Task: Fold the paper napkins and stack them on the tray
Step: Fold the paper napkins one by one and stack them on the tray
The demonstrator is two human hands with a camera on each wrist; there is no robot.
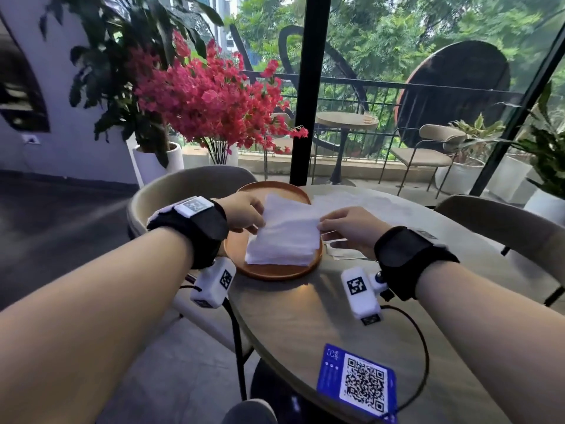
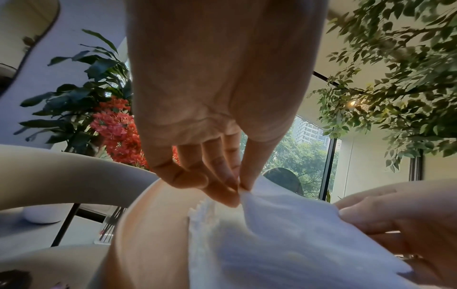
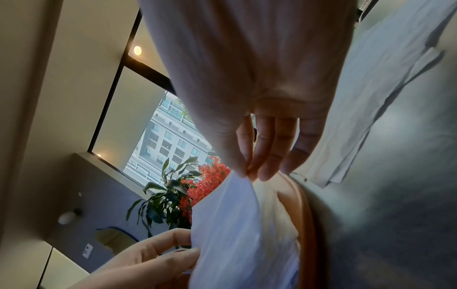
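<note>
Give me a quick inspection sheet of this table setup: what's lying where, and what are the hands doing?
Surface: round grey table, bare in the middle.
Job's things: wooden tray at the far left edge holds a napkin stack; the top napkin is held just above it; unfolded napkins lie beyond on the right.
Clutter: blue QR card at the near edge.
Hands: left hand pinches the top napkin's left edge, right hand pinches its right edge.
Cables: black cable runs from the right wrist camera.
Surroundings: chairs, red flowers, potted plants, a balcony behind glass.
</note>
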